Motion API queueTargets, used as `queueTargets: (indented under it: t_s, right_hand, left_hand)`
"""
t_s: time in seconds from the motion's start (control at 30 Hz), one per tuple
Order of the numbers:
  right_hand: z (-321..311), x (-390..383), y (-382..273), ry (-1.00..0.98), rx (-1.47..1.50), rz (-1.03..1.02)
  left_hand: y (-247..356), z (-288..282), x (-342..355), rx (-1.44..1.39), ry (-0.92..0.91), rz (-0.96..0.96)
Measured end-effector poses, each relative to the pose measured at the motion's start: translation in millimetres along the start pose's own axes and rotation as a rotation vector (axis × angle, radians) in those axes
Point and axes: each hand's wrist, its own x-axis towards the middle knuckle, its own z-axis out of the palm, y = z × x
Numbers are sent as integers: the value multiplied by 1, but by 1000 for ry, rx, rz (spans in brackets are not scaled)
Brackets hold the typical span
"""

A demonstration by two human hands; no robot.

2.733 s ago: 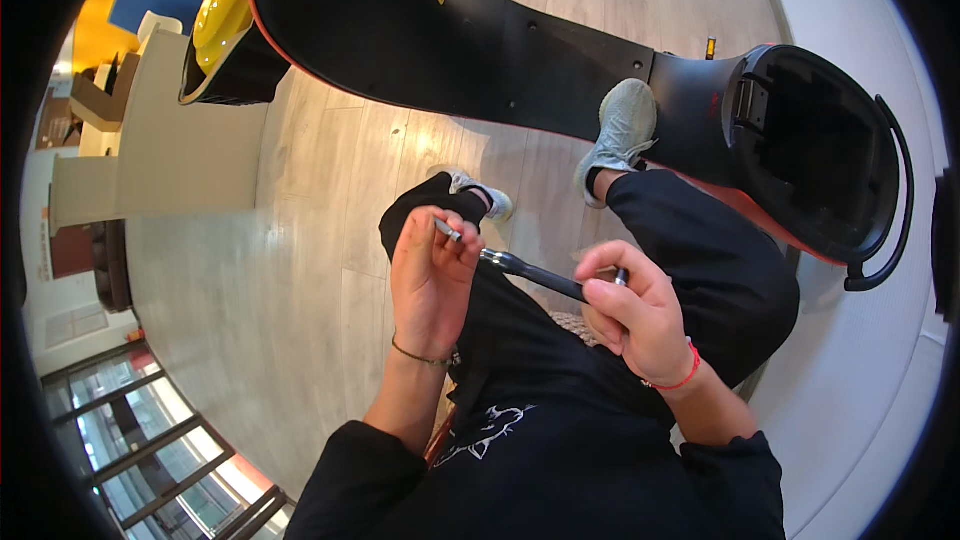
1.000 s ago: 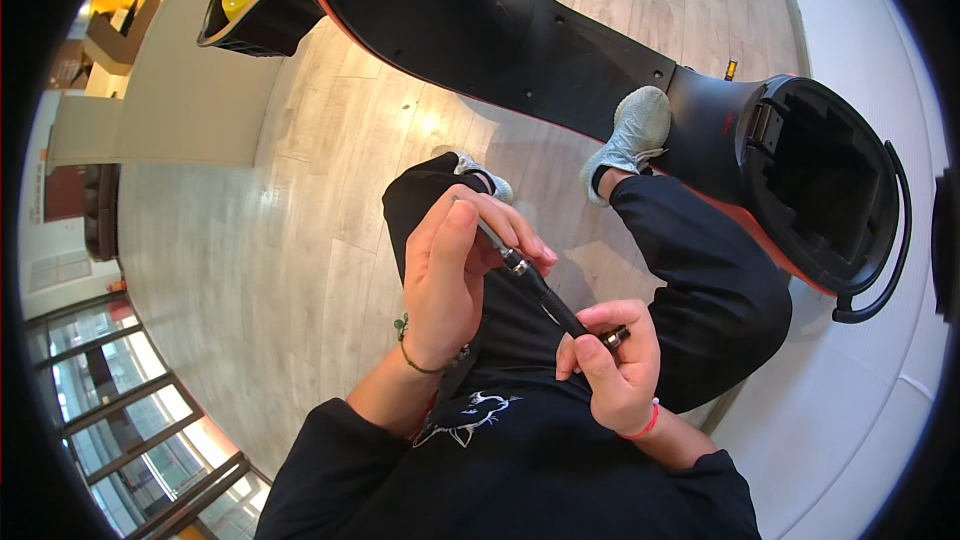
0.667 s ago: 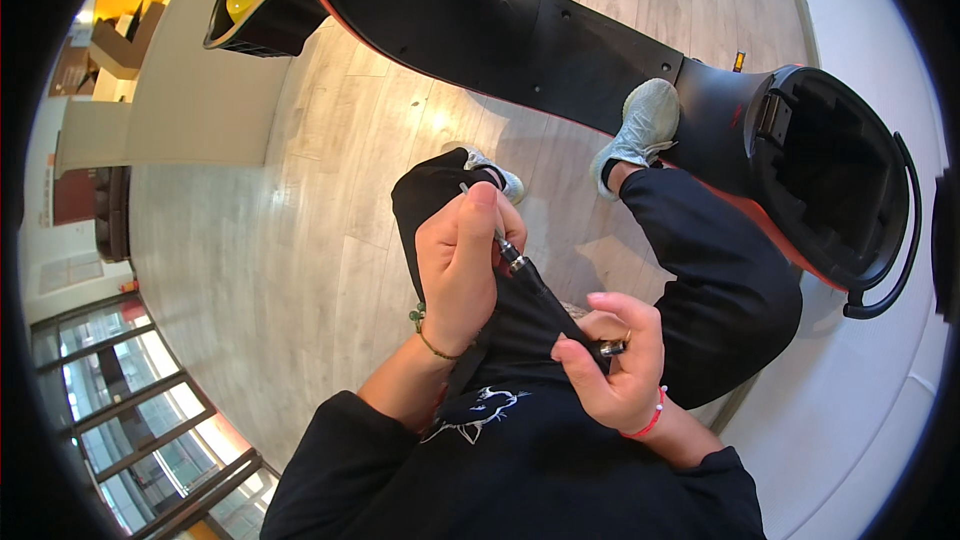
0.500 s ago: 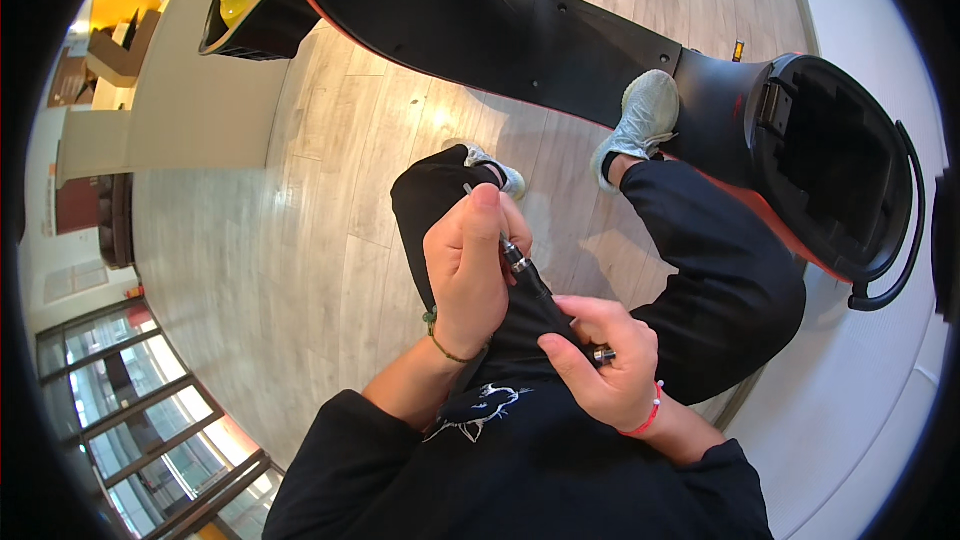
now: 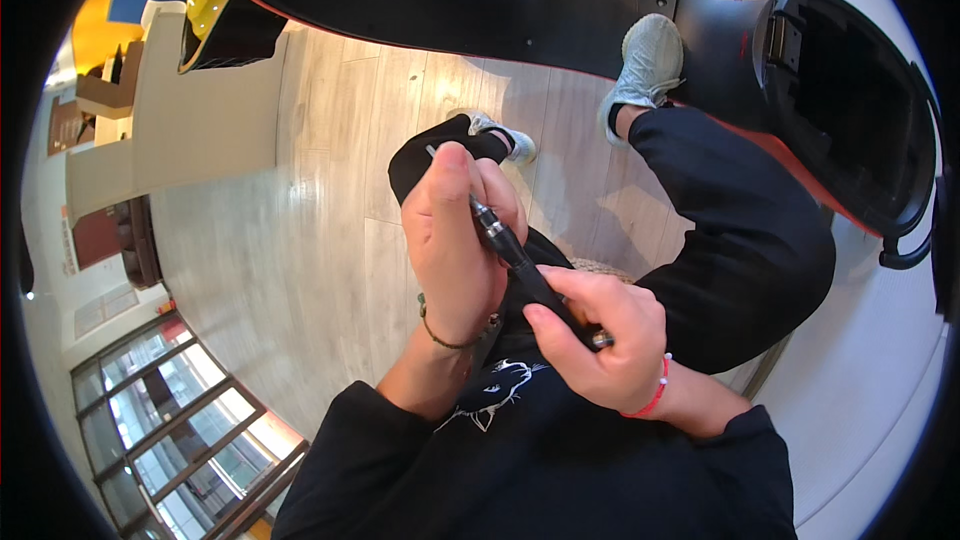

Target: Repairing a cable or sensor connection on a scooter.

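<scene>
A slim black screwdriver (image 5: 517,258) with silver bands near its shaft and a silver end cap lies slantwise between my hands, above my lap. My left hand (image 5: 450,230) is closed around its thin metal shaft, the thumb pressed on top. A short bit of the shaft's tip shows just past that thumb. My right hand (image 5: 605,345) grips the black handle lower down, with thumb and fingers on either side, and the end cap shows beside the fingers. The left palm and fingers partly hide the shaft.
A long black curved piece of equipment (image 5: 440,0) with a red edge crosses the floor ahead, my right shoe (image 5: 650,55) against it. At its right end is a black oval part (image 5: 850,110) with a handle. A beige counter (image 5: 205,105) stands left; a white wall (image 5: 885,370) runs right.
My left hand and the screwdriver have shifted slightly up and left in the picture. The whole view has tilted a little; both hands keep their hold.
</scene>
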Motion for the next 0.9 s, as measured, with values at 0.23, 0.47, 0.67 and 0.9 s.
queueTargets:
  t_s: [0.23,0.47,0.67,0.9]
  right_hand:
    - [-15,5,21,32,-353,-293]
    - [-30,-2,2,-160,-12,135]
    - [-40,1,-3,-438,808,717]
    - [-32,0,1,-248,543,580]
  left_hand:
    - [3,-4,10,198,-212,161]
    - [7,-15,10,440,-290,363]
    - [-5,-15,3,449,-552,352]
    - [-3,-18,4,485,-653,256]
